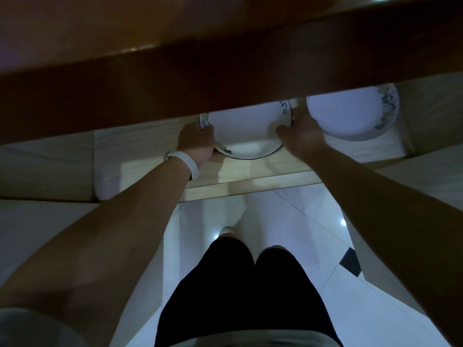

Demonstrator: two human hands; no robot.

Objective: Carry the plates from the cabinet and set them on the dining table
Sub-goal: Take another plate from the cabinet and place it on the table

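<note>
Both sides of a white plate (246, 132) are gripped: its left rim is pinched by the left hand (196, 144), its right rim by the right hand (299, 132). A dark edge line, lettering and cartoon figures are printed on it. It is held at a pale wooden cabinet shelf (250, 171) — a second plate (350, 113) lies just right. White floor tiles (288, 216) are seen below, a dark brown top (175, 78) above.

Glossy ceramic plate (246, 132), pale matt wood shelf (250, 169), polished dark wood top (150, 78), shiny floor tiles (288, 214)
</note>
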